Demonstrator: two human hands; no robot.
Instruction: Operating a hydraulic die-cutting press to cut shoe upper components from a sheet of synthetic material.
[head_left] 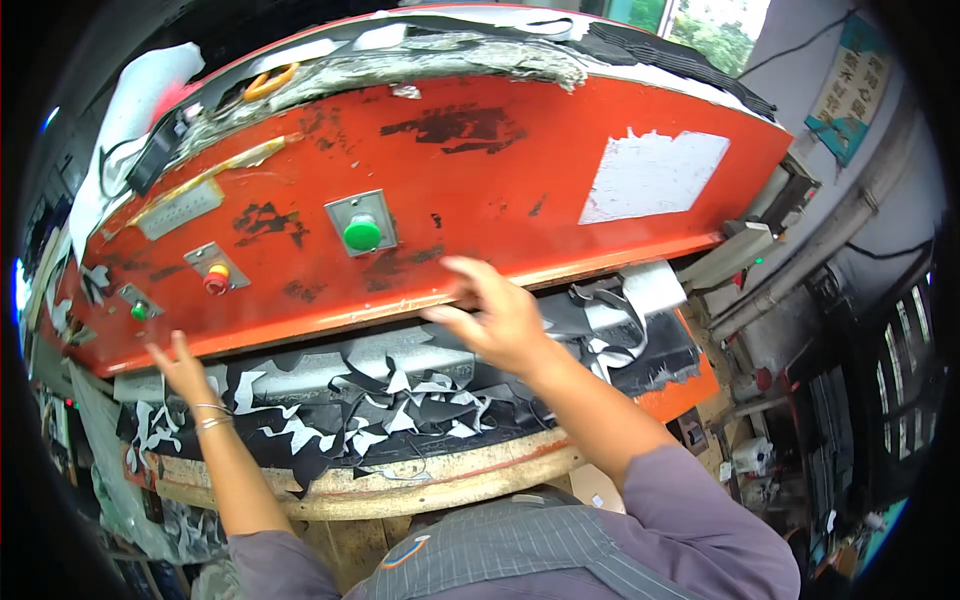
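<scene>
A large orange-red machine spans the space in front of me, with a big green push button, a red knob and a small green button on its face. My right hand is raised by the machine's lower edge, thumb and fingers apart, holding nothing that I can see. At the left, my left hand reaches toward that same edge with its fingers spread; whether they touch it I cannot tell. Between my arms, black and white cut scraps lie tangled on a dark work surface under the machine.
A worn wooden rail runs along the front of the work surface, close to my body. Strips of black sheet material and an orange-handled tool rest on top of the machine. A grey pipe runs at the right.
</scene>
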